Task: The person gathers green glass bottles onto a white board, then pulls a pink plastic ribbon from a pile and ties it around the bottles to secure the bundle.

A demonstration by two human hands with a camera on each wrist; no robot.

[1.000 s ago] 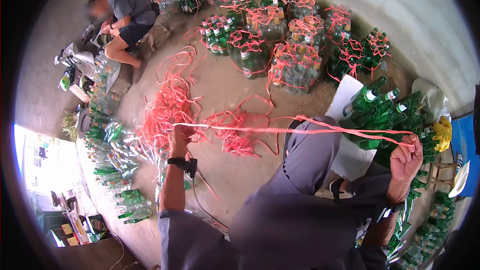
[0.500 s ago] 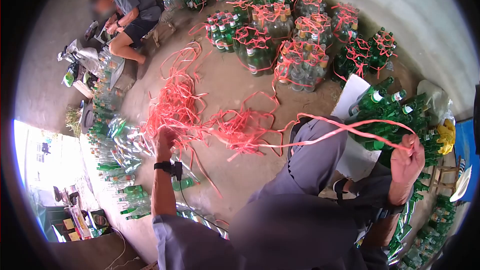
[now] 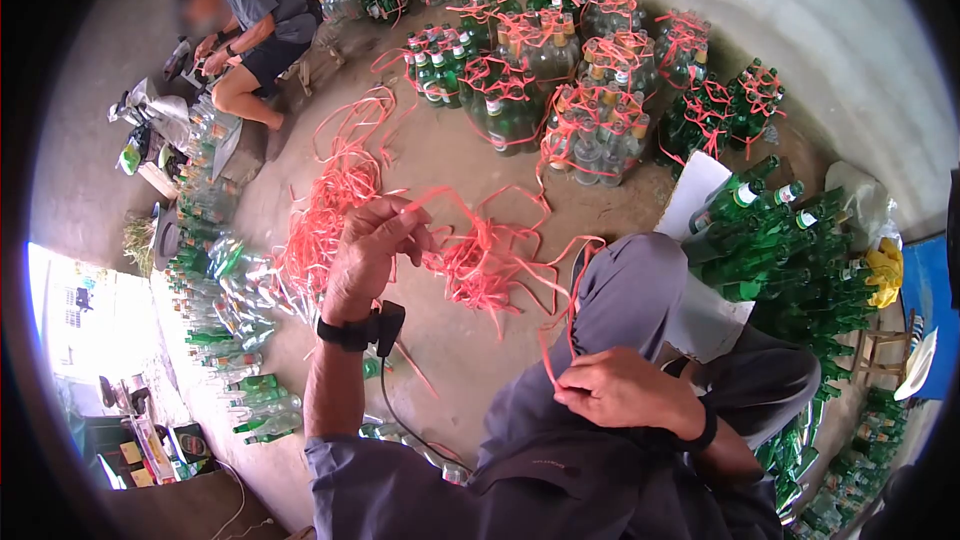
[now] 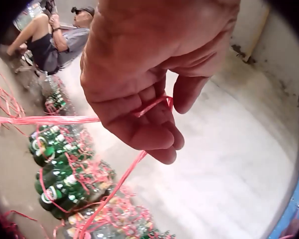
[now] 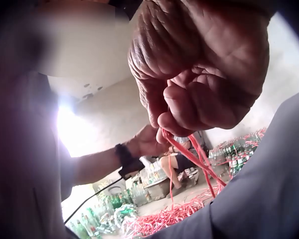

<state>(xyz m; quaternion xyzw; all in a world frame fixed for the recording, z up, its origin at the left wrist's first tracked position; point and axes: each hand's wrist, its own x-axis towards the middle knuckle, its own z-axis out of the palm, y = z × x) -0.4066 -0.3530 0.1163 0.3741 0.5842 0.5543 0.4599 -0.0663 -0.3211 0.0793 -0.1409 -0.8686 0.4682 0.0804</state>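
Out in front, my left hand [image 3: 368,245] has a strand of pink-red plastic twine [image 3: 447,194] running through its curled fingers. The left wrist view shows the twine [image 4: 55,120] crossing the fingers [image 4: 152,137], with two lengths leading off. Low over my lap, my right hand [image 3: 630,392] pinches the twine's other part between thumb and fingertips. In the right wrist view, two strands of twine [image 5: 199,162] hang from that pinch. Beyond the left hand, a loose tangled heap of the same twine [image 3: 340,190] lies on the floor, with a smaller tangle [image 3: 480,270] beside it.
Bundles of bottles [image 3: 600,130] tied with red twine stand along the wall. Loose green bottles [image 3: 750,240] lie by a white board [image 3: 715,325] at my right. More bottles [image 3: 265,405] line the left side. Another person [image 3: 260,30] sits at the back left.
My right hand has come in from the far right to over my lap, still pinching twine. The left hand has risen from the heap with a strand, and the long span has gone slack.
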